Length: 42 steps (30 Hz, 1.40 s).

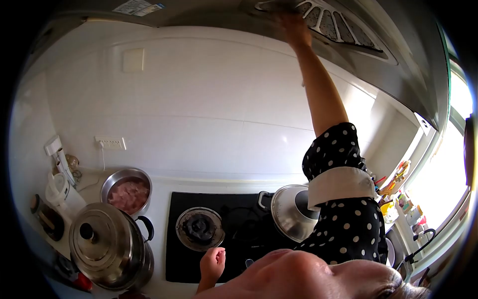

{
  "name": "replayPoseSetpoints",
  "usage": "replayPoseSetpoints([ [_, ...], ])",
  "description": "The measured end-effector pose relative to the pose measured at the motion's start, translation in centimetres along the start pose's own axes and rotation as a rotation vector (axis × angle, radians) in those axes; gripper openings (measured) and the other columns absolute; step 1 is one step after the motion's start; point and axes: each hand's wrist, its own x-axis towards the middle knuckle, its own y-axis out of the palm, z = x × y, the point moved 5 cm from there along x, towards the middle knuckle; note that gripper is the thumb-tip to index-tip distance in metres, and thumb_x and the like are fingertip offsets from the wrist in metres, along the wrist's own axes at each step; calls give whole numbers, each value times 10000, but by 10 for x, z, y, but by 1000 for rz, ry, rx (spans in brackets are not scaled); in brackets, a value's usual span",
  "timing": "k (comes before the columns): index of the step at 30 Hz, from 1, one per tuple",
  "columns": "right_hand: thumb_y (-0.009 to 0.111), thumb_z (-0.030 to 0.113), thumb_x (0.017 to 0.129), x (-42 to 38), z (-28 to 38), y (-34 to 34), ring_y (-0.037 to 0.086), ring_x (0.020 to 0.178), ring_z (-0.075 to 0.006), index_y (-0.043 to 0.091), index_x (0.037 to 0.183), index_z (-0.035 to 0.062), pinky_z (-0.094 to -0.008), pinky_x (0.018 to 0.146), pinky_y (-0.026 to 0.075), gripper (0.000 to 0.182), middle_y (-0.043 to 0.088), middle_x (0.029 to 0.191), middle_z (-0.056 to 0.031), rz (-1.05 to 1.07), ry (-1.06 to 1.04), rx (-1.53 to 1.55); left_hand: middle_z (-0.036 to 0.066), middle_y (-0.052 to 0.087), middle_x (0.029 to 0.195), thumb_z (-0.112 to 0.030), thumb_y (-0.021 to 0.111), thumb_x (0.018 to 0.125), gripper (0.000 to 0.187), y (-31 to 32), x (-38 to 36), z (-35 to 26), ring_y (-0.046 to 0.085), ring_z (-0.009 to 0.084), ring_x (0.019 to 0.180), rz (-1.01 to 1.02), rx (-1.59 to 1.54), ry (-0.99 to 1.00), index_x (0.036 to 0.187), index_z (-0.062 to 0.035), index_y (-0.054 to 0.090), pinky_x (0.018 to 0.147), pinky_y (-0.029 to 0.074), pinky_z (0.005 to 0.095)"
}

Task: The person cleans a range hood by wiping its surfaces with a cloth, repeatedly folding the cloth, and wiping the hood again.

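My right hand is raised high against the underside of the range hood, beside its slotted filter panel. The fingers are dark and blurred there, so I cannot see what they touch or hold. Low in front of me, my left hand is closed with its fingers curled, and nothing shows in it. It hovers near the front edge of the left burner on the black gas stove. A lidded metal pot stands on the stove's right side, partly hidden by my sleeve.
Left of the stove stands a large lidded steel pot. Behind it, a metal basin holds raw meat. A white kettle-like appliance is by the wall, near a socket strip. Assorted kitchen items crowd the windowsill at right.
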Motion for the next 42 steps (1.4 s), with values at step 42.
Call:
replayPoseSetpoints([
  [42, 338, 162, 888, -320, -145, -95, 469, 1072, -238, 431, 1166, -4, -373, 923, 366, 337, 506, 1154, -137, 784, 764, 2229, 18, 563, 1005, -278, 619, 823, 346, 197, 153, -317, 503, 116, 955, 187, -1075, 53, 1090, -83, 518, 829, 387, 290],
])
